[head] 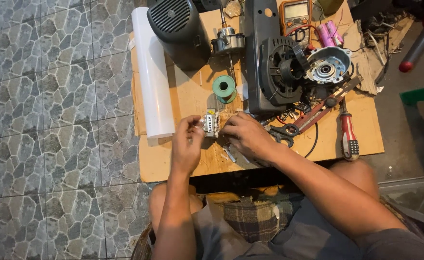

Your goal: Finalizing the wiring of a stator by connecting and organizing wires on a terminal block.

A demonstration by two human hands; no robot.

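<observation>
Both hands meet over a cardboard work board (356, 130) on the floor. My left hand (187, 142) pinches the left side of a small white block-shaped component (211, 122) with a dark label. My right hand (246, 136) grips its right side with the fingertips. The part is held just above the board, near its front edge. What lies under my fingers is hidden.
A white tube (151, 72) lies along the board's left edge. Behind are a black fan housing (177, 26), a green wire spool (224, 87), a dismantled black motor casing (281, 65), a multimeter (294, 14), scissors (280, 132) and a red-handled screwdriver (349, 135). Stone tiles lie left.
</observation>
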